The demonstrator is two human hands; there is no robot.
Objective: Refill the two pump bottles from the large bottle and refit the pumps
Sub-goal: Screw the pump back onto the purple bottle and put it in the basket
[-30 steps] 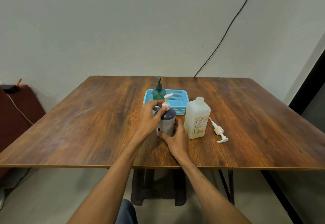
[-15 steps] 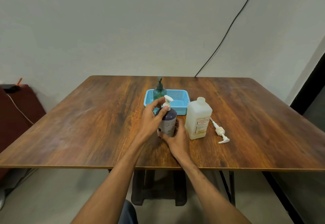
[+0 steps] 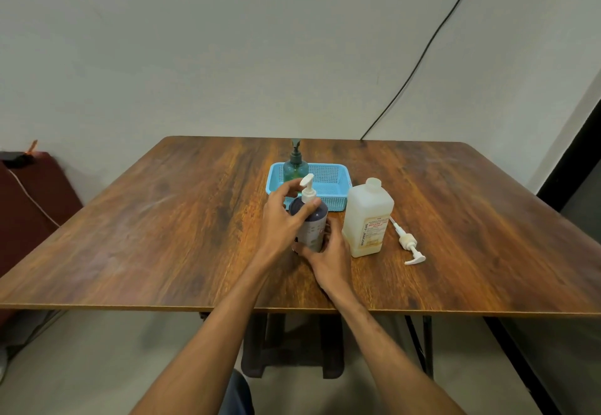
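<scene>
Centrally on the table [image 3: 162,235], the large bottle [image 3: 367,219] stands uncapped. Behind it, in the basket [image 3: 336,200], the green pump bottle [image 3: 295,167] has its pump on, apparently done. The right hand [image 3: 328,258] wraps the dark pump bottle [image 3: 310,226] at its base, and the left hand [image 3: 281,222] pinches its pump [image 3: 307,191], likely the last refit.

The blue perforated plastic basket [image 3: 328,201] sits on the brown wooden table [image 3: 162,235], centre rear. The green plastic pump bottle [image 3: 295,167] stands in the basket's left rear corner. The dark cylindrical pump bottle [image 3: 313,224] stands just before the basket. The large translucent plastic bottle [image 3: 367,222] stands just right of it. The loose white plastic pump [image 3: 408,242] lies on the table, right of the large bottle.
</scene>
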